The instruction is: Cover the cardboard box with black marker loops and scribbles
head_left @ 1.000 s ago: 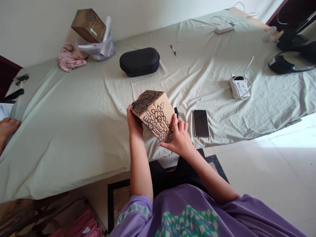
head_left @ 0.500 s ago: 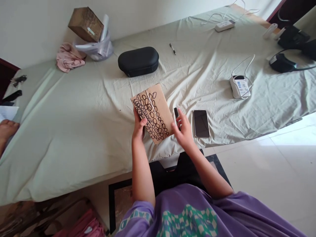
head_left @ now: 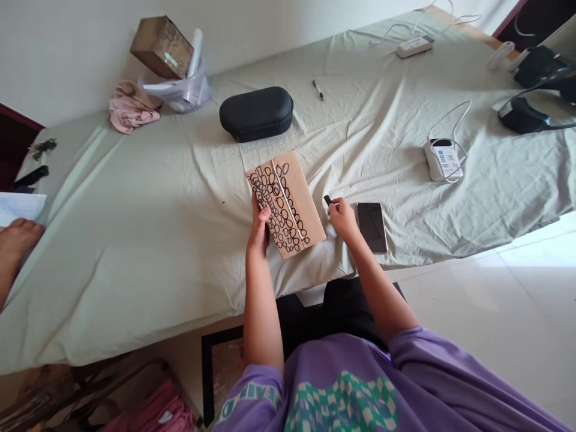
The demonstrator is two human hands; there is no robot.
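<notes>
a brown cardboard box (head_left: 294, 207), its face covered in hand-drawn black ovals and crossed by a pale strip, is sitting at the centre of view over a bed (head_left: 135, 252) with a grey-green sheet. the left hand (head_left: 258, 231) is gripping the box's lower left edge, with the thumb lying across the drawn face. the right hand (head_left: 342, 219) is off the box at its 3 o'clock side, its fingertips closing on a small black object (head_left: 327, 200). a dark smartphone (head_left: 372, 228) is lying just beside the right hand at 3 o'clock. a black zip case (head_left: 256, 114) is resting at 12 o'clock, a pen (head_left: 318, 90) at 1 o'clock, a white charger (head_left: 443, 161) with its cable at 2 o'clock, and a pink cloth (head_left: 132, 108) at 10 o'clock.
</notes>
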